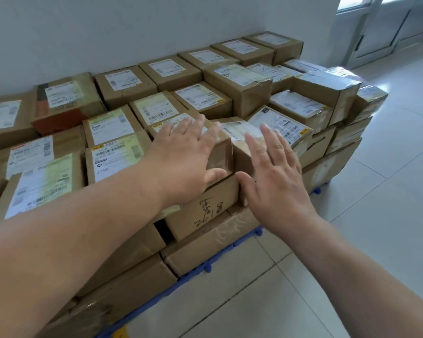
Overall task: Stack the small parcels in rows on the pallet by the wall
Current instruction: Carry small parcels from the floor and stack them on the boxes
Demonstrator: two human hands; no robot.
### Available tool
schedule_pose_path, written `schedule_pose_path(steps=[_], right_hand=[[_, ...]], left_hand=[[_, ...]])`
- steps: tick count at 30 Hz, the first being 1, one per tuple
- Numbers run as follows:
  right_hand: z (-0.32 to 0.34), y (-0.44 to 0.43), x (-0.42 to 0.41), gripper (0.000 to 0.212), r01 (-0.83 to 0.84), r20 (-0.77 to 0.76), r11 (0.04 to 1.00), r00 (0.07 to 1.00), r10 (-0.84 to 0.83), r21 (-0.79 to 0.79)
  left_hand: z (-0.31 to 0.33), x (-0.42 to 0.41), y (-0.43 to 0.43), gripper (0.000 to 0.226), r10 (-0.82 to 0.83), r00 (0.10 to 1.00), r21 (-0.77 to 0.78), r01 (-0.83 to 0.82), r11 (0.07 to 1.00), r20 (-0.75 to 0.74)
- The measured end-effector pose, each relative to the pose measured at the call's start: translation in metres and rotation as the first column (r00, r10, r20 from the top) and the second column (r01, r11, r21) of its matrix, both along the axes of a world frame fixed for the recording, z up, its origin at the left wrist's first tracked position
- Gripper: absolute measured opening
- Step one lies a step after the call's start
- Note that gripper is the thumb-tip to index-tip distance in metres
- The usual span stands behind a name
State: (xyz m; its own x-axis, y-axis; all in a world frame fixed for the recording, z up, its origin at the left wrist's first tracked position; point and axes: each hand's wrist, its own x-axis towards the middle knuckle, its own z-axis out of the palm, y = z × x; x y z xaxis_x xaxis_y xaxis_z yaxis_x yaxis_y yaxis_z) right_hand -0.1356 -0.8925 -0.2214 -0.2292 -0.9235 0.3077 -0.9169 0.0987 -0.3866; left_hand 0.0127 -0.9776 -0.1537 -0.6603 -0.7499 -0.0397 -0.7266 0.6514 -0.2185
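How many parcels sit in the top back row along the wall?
7, left to right: cut-off parcel, red-sided parcel, third, fourth, fifth, sixth, seventh. More may lie beyond the left edge.

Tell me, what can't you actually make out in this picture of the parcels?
Head view only:
- Pallet: boxes cover all but its blue front edge.
- Label print: too small and blurred to read.
- Parcel top under the left hand: hidden by that hand.
- Stack: left end cut off by the frame edge.
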Motion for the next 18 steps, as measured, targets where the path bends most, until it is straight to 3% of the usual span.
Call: schedule_pose_path(steps=[5, 11, 18], right_hand=[[-0.023, 0.000, -0.036, 0.075, 0.171, 0.047, 0.974, 0.983, -0.179, 0.150], [-0.045, -0.006, -0.035, 0.080, 0.108, 0.125, 0.981, 0.984, -0.129, 0.160], [-0.047, -0.010, -0.043, 0.079, 0.054, 0.139, 0.992, 0.988, -0.070, 0.116]], left_hand=[[-0.009, -0.044, 0.001, 0.079, -0.077, 0.995, -0.008, 0.077, 0.997, 0.062], [-0.020, -0.066, -0.007, 0.071, -0.085, 0.977, -0.081, 0.102, 0.991, 0.196], [-0.019, -0.073, -0.004, 0.068, -0.047, 0.970, -0.104, 0.074, 0.992, 0.237]])
